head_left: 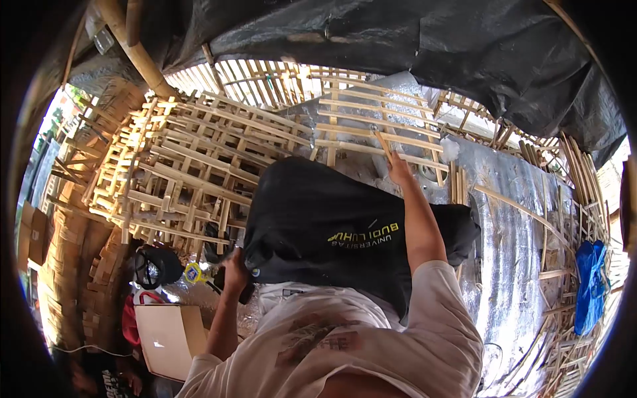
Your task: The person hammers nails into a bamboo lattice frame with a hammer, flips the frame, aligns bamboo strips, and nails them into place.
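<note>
My right hand [400, 171] is closed around the wooden handle of a hammer [382, 142]. The hammer's small head lies over a bamboo lattice frame [361, 146] of parallel slats on crosspieces. My left hand [234, 270] is low on the left, beside the black cloth [318, 205] with yellow lettering that covers my lap. Its fingers look curled, and a thin greyish piece shows just above them; what it holds cannot be made out.
Bamboo lattice panels [199, 159] are piled on the left. A cardboard box [169, 338], a black round object [158, 266] and a yellow-rimmed item [193, 272] lie near my left arm. Silvery sheeting [511, 265] and a blue bag [589, 285] are at right. Another person's hand [133, 383] shows lower left.
</note>
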{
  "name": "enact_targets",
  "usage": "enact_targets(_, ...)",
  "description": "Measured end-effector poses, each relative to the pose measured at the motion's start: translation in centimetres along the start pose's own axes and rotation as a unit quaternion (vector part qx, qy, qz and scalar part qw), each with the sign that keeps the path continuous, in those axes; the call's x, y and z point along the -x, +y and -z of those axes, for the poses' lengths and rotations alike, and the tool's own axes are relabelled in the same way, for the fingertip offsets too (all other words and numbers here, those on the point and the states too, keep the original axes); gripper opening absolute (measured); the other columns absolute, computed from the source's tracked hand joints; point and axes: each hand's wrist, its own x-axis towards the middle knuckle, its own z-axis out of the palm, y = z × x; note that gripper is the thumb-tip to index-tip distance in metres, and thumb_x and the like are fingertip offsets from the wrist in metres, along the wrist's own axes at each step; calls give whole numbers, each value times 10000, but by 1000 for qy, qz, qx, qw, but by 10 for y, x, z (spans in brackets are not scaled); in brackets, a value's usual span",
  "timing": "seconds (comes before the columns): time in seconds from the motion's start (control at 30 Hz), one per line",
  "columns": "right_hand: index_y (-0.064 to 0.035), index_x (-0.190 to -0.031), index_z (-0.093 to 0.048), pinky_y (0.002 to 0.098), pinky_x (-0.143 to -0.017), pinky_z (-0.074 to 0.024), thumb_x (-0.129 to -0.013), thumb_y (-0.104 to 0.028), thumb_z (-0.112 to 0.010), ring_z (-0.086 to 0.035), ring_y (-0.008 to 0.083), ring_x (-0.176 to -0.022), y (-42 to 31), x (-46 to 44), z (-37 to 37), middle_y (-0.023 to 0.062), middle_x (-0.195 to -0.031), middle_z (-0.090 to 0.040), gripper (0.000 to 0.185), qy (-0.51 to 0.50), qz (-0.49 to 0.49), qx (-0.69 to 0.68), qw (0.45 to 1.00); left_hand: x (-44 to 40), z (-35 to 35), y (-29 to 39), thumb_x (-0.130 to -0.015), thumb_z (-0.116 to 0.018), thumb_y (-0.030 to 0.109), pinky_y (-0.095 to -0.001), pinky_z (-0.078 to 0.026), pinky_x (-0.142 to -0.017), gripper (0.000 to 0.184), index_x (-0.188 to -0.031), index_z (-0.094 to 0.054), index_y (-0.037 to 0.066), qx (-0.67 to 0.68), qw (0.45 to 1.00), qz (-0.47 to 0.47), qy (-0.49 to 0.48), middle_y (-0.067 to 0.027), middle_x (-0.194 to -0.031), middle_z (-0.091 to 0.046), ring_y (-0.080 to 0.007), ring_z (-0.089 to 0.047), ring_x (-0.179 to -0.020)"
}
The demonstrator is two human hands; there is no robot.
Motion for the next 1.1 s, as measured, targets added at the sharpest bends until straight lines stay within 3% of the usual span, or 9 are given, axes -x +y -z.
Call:
enact_targets(0.07, -111, -1358, -425, 584, -945, -495, -954, -144, -573, -592, 478, -1143, 3, -12, -7, 215, -1363, -550, 431, 3, 27, 15, 1000, -5, -23, -41, -874, -581, 50, -455, -527, -863, 390, -1258, -611, -6, 47, 996, -77, -25, -283, -1044, -701, -426, -672, -1054)
enact_targets(0.13, -123, -1399, -405, 578, -955, -499, -951, -137, -568, -589, 465, -1167, 4, -6, -10, 200, -1419, -507, 477, -8, 28, 35, 999, -14, 32, 52, -799, -717, 93, -423, -503, -965, 485, -1274, -632, 49, 66, 989, 1, -132, -237, -1133, -703, -370, -661, -1133)
enact_targets(0.17, -125, -1423, -390, 576, -960, -501, -949, -134, -568, -588, 457, -1180, 3, -6, -9, 190, -1447, -484, 506, -14, 23, 48, 998, -32, 22, -17, -751, -781, 96, -411, -515, -944, 576, -1302, -617, 52, 11, 979, -13, -203, -237, -1138, -700, -381, -667, -1106)
enact_targets(0.23, -127, -1498, -328, 564, -943, -526, -941, -109, -564, -613, 448, -1162, 0, -5, -10, 198, -1490, -436, 605, -28, 17, 81, 996, -63, 71, 25, -807, -704, 85, -429, -534, -861, 417, -1217, -646, 31, -164, 942, 85, -279, -210, -1051, -721, -365, -689, -1032)
enact_targets(0.3, -125, -1508, -317, 551, -909, -547, -937, -95, -564, -633, 449, -1132, -6, -5, -6, 221, -1487, -435, 622, -45, 27, 102, 993, -81, 117, 94, -872, -679, 126, -481, -509, -771, 244, -1075, -644, -5, -238, 952, 18, -193, -237, -923, -680, -411, -668, -940)
enact_targets(0.43, -124, -1508, -325, 538, -855, -569, -937, -80, -547, -656, 458, -1079, 5, -9, -18, 262, -1503, -404, 615, -31, 37, 100, 994, -133, 121, 200, -955, -590, 162, -545, -492, -813, 234, -1120, -554, -1, -276, 951, -135, -24, -272, -1059, -638, -469, -628, -927)
enact_targets(0.63, -125, -1469, -365, 582, -847, -543, -920, -33, -538, -637, 508, -1045, -3, 7, -3, 282, -1532, -366, 583, -35, 28, 52, 998, -244, 2, 292, -957, -536, 166, -512, -532, -851, 204, -1051, -608, 1, -229, 897, -268, -265, -229, -1040, -682, -436, -657, -982)
enact_targets(0.77, -115, -1454, -391, 572, -839, -557, -929, -102, -551, -673, 491, -965, -3, 11, -4, 228, -1498, -424, 549, -27, 19, 44, 999, -350, -98, 318, -896, -516, 103, -517, -533, -917, 320, -1175, -634, 0, -356, 859, -140, -340, -197, -1108, -697, -386, -677, -1060)
enact_targets(1.1, 30, -1366, -419, 565, -857, -532, -910, -28, -601, -606, 530, -1033, 8, 14, -11, 357, -1393, -471, 494, 66, 105, -69, 990, -362, -286, 204, -975, -532, 241, -587, -408, -1037, 366, -1279, -599, 50, -236, 894, -366, -101, -166, -1329, -565, -345, -500, -1292)
